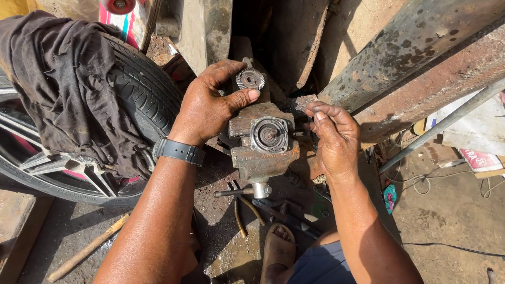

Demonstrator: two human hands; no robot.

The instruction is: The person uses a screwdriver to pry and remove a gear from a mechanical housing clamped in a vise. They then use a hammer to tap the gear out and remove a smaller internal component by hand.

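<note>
Rust-brown and greasy, the cast-metal gear housing (263, 144) sits on the oil-stained workshop floor (221, 247) between my two hands, its round bearing bore facing up. My left hand (208, 108) wraps its far-left side, thumb pressed flat along the top edge, just below a small toothed steel gear (250, 79). My right hand (334, 137) has its fingers (319, 111) pinched nearly closed at the housing's right edge; whether they grip a small part, I cannot tell. A black rubber tyre (142, 87) draped with a dark cloth (63, 79) stands at left. As I judge it, the oily casting could slip and tip, or a small piece could drop among the loose tools below.
</note>
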